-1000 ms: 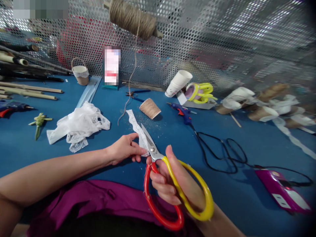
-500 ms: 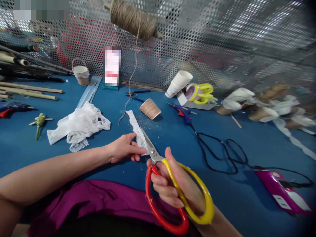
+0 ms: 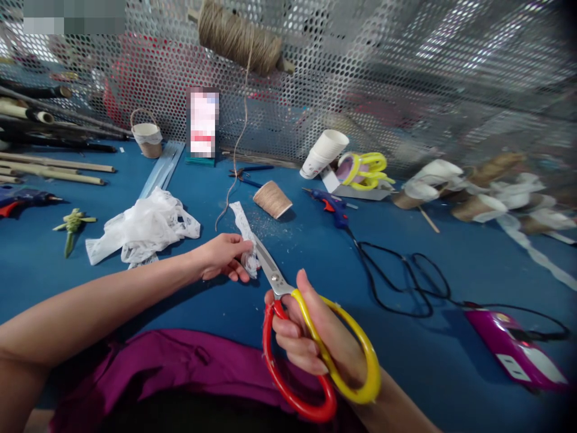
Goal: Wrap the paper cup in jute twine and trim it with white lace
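Note:
My left hand pinches a short strip of white lace between thumb and fingers, its lower end bunched at the fingertips. In my right hand is a pair of scissors with one red and one yellow handle. Their blades point up and left, right beside the lace; whether they touch it I cannot tell. A heap of white lace lies left of my left hand. Beyond the blades, a paper cup wrapped in twine rests on its side.
A blue glue gun and its black cord lie to the right, near a purple power box. Stacked white cups and a small basket stand at the back. A twine spool hangs above.
My left hand has slid a little up and left along the lace, whose lower end is now bunched instead of hanging flat. The scissors have shifted slightly left.

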### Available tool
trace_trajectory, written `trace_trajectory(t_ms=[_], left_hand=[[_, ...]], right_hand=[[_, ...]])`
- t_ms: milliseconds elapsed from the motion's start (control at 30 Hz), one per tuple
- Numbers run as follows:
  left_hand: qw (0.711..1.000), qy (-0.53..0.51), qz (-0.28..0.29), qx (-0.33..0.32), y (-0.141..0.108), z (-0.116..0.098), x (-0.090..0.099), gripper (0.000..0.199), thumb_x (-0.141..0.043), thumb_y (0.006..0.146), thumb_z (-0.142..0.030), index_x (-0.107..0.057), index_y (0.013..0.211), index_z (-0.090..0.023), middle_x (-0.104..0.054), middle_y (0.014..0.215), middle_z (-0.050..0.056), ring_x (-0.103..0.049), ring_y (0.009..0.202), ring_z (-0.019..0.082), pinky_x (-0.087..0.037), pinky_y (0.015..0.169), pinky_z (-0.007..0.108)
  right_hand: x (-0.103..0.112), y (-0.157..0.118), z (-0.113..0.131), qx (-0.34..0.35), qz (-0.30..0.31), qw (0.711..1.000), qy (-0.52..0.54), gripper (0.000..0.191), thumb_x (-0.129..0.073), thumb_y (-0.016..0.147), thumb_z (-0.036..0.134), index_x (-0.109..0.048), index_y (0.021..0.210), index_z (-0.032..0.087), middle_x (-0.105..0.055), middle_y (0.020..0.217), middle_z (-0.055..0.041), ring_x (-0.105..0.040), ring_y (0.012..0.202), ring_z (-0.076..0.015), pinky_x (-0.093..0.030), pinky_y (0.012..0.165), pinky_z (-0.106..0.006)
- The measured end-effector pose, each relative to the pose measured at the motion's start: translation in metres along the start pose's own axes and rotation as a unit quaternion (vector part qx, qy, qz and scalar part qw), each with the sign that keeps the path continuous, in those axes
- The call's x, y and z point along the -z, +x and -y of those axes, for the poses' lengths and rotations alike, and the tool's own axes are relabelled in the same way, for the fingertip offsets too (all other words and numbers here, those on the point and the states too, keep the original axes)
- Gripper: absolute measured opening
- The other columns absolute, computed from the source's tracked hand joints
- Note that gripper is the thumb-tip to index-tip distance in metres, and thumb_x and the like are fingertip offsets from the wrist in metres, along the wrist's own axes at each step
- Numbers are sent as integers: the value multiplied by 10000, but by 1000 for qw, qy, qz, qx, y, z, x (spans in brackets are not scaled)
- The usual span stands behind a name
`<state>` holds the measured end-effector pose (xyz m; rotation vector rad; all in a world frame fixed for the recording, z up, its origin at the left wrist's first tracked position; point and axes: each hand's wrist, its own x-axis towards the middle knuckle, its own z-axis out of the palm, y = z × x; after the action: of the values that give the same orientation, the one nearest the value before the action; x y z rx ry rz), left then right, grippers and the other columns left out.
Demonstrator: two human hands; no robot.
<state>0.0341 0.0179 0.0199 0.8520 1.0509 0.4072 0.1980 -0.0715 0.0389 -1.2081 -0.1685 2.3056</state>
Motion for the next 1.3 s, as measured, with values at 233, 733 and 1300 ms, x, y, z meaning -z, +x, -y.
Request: trace_trajectory(t_ms=[233, 733, 1300], left_hand=[[998, 37, -44, -23, 2, -3, -1, 271, -458, 883, -124, -436, 615, -155, -458, 319, -70, -483, 290, 59, -263, 321, 128], [994, 63, -55, -76, 1, 5, -2, 319, -500, 839, -122, -455, 524, -149, -478, 330, -63, -366, 283, 31, -265, 346, 152], [996, 32, -40, -77, 1, 11, -4, 304, -485, 847, -121, -451, 547, -148, -477, 332, -61, -361, 277, 26, -259, 331, 141]], right_hand=[[2, 0, -2, 8, 24, 1000, 6, 664, -134, 860, 672, -575, 806, 178, -432, 443, 44, -242, 269, -20, -265, 237, -107], [5, -1, -4, 41, 89, 995, 34, 706, -211, 774, 766, -578, 875, 172, -486, 526, 17, -346, 344, -40, -295, 293, -126], [2, 6, 9, 8, 118, 992, 40, 780, -105, 758, 781, -557, 857, 153, -492, 544, -3, -370, 375, -51, -255, 316, -130]])
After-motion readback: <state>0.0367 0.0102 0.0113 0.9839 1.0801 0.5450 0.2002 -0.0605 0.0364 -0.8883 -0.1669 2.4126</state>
